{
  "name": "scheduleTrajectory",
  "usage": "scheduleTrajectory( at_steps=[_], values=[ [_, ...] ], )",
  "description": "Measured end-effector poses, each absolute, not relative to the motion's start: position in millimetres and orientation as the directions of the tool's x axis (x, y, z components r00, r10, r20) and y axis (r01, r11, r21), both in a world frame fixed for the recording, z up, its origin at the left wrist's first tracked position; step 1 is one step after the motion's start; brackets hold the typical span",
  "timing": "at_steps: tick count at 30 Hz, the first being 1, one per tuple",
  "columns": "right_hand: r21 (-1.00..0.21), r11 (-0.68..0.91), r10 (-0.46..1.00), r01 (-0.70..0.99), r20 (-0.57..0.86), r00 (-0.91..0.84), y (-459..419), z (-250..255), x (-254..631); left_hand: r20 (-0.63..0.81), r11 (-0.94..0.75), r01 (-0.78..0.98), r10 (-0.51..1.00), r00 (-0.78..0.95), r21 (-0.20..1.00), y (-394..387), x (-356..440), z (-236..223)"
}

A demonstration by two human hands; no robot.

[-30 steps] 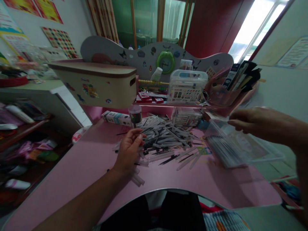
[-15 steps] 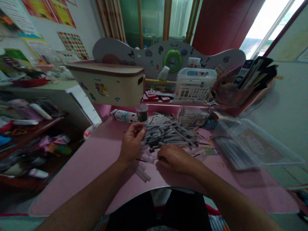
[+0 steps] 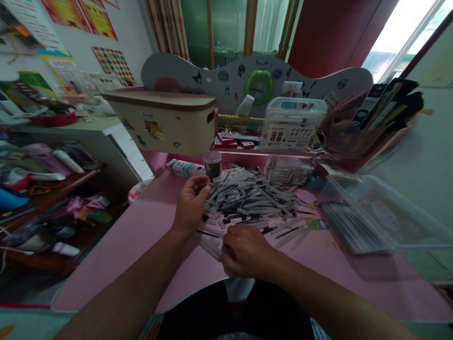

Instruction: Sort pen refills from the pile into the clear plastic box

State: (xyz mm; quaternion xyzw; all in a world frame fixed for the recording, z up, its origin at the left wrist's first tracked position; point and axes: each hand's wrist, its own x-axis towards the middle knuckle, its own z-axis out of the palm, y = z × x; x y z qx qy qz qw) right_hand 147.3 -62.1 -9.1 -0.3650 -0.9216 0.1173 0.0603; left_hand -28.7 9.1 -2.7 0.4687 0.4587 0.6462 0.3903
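Observation:
A heap of thin pen-like pieces (image 3: 247,196), grey, translucent and some with black ends, lies on the pink table (image 3: 141,264). At the heap's left edge is my left hand (image 3: 191,204), its fingers curled in and thumb drawn close to them; whatever may be between the fingertips is too small to make out. My right hand (image 3: 249,250) rests low in front of the heap, closed with its knuckles up, so its fingertips are hidden. Beside its fingers lie translucent tubes (image 3: 210,248) and a thin dark stick (image 3: 208,233). More loose pieces (image 3: 288,233) spread to its right.
Right of the heap stands a clear plastic box (image 3: 399,212), with a row of slim pieces (image 3: 350,229) at its left. Behind are a lidded jar (image 3: 213,167), a white carton (image 3: 184,167) and a clear case (image 3: 288,171). A cream bin (image 3: 163,127) sits on the shelf above.
My right hand has moved slightly left and nearer to me, now partly over the translucent tubes. My left hand stays by the heap, still curled. The view has shifted a little.

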Motion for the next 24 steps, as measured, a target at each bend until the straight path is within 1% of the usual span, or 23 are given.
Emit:
scheduleTrajectory(
  at_steps=[5, 9, 13, 15, 16, 17, 19, 20, 22, 24],
  values=[
    [-0.252, 0.690, 0.700, 0.678, -0.004, -0.714, -66, -8, 146, 0.240, -0.254, -0.038, 0.946, -0.217, 0.966, 7, -25, -6],
    [-0.248, 0.683, 0.710, 0.687, 0.003, -0.705, -69, -12, 145, 0.232, -0.241, -0.024, 0.953, -0.196, 0.970, 6, -24, -8],
    [-0.264, 0.643, 0.755, 0.719, 0.058, -0.653, -62, -12, 153, 0.266, -0.266, 0.024, 0.949, -0.166, 0.964, 3, -25, -9],
    [-0.286, 0.606, 0.791, 0.742, 0.121, -0.600, -54, -9, 162, 0.342, -0.328, 0.120, 0.932, -0.121, 0.937, 0, -26, -8],
    [-0.301, 0.590, 0.806, 0.750, 0.160, -0.570, -48, -7, 167, 0.404, -0.381, 0.206, 0.911, -0.080, 0.901, -3, -27, -8],
    [-0.319, 0.575, 0.818, 0.753, 0.202, -0.539, -43, -5, 172, 0.475, -0.448, 0.316, 0.880, -0.011, 0.837, -5, -27, -7],
    [-0.375, 0.561, 0.827, 0.738, 0.283, -0.485, -32, -4, 181, 0.585, -0.601, 0.480, 0.785, 0.205, 0.639, -9, -26, -5],
    [-0.416, 0.560, 0.828, 0.717, 0.319, -0.461, -27, -4, 185, 0.599, -0.667, 0.522, 0.732, 0.325, 0.531, -11, -25, -4],
    [-0.517, 0.549, 0.835, 0.657, 0.368, -0.408, -20, -5, 191, 0.548, -0.746, 0.556, 0.657, 0.518, 0.367, -12, -22, -5],
    [-0.619, 0.516, 0.856, 0.592, 0.386, -0.343, -17, -8, 193, 0.461, -0.743, 0.605, 0.660, 0.593, 0.286, -10, -21, -8]
  ],
)
